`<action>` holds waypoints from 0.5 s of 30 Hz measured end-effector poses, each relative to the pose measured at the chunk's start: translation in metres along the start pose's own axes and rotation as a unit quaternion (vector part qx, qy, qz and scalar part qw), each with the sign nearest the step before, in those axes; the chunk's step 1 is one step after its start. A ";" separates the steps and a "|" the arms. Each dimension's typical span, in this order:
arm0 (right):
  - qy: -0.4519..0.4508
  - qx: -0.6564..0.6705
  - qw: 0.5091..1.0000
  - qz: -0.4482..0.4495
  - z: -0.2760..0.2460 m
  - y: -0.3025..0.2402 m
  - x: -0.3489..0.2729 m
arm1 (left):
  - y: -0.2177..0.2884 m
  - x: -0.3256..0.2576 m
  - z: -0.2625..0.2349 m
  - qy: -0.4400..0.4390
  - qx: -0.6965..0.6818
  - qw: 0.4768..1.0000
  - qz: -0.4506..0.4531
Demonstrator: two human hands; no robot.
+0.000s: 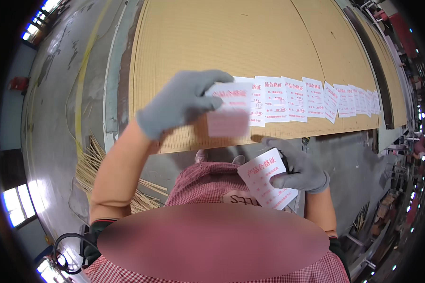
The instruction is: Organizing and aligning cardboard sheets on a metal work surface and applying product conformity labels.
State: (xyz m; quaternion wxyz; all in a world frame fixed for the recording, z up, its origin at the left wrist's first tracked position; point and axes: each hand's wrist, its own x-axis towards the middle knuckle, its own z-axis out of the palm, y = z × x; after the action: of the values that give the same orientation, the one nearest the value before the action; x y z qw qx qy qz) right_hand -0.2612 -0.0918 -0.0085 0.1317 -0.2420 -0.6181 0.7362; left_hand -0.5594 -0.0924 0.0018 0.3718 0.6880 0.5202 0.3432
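Note:
My left hand, in a grey glove, pinches the upper left corner of a white card with red print. This card is smeared by motion and hangs over the near edge of the cardboard sheet, in front of the row's left end. My right hand, also gloved in grey, grips a stack of cards with the thumb on top. It is held tilted in front of my apron, below the table edge. Along the cardboard's near edge lies a row of similar cards, several of them overlapping toward the right.
The brown cardboard sheet covers a long table, with a dark rail along its right side. A bundle of thin wooden sticks lies on the floor to the left. A yellow line runs along the grey floor.

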 end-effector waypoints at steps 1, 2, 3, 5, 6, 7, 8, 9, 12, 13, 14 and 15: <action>0.017 0.040 0.999 0.016 0.001 -0.002 -0.002 | -0.002 0.004 -0.007 -0.017 -0.012 0.996 -0.085; 0.023 -0.006 0.999 -0.030 0.001 0.002 0.001 | -0.005 0.006 -0.013 -0.034 -0.025 0.985 -0.168; 0.019 -0.008 0.999 -0.031 0.003 0.001 0.004 | -0.012 0.005 -0.017 -0.029 -0.025 0.985 -0.169; 0.027 0.019 0.998 0.053 0.009 -0.003 0.010 | -0.029 0.000 -0.019 0.124 0.251 0.953 0.119; 0.029 0.018 0.998 0.054 0.011 -0.002 0.013 | -0.022 0.000 -0.018 0.124 0.249 0.953 0.120; 0.041 0.032 0.996 0.073 0.014 -0.001 0.017 | -0.007 -0.001 -0.015 0.112 0.255 0.951 0.134; 0.054 0.047 0.993 0.092 0.016 0.000 0.021 | 0.004 -0.003 -0.008 0.101 0.260 0.949 0.149; 0.056 0.045 0.993 0.093 0.021 -0.003 0.025 | 0.013 -0.009 0.007 0.101 0.258 0.949 0.151; 0.035 -0.013 0.995 0.088 0.030 -0.013 0.038 | 0.018 -0.030 0.031 0.000 0.044 0.991 0.128; 0.018 -0.005 0.997 0.075 0.032 -0.015 0.038 | 0.011 -0.035 0.027 -0.016 -0.059 0.995 0.073; 0.001 0.004 0.998 0.063 0.032 -0.016 0.038 | 0.004 -0.041 0.021 -0.030 -0.162 0.986 0.017; -0.001 0.002 0.998 0.064 0.030 -0.011 0.036 | -0.001 -0.038 -0.003 0.012 -0.047 0.997 0.062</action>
State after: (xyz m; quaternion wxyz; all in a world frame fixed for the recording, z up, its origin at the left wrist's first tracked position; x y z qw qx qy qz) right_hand -0.3084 -0.0976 -0.0007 0.0840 -0.2801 -0.5999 0.7447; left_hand -0.5705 -0.1291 -0.0010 0.3756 0.6964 0.4644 0.3978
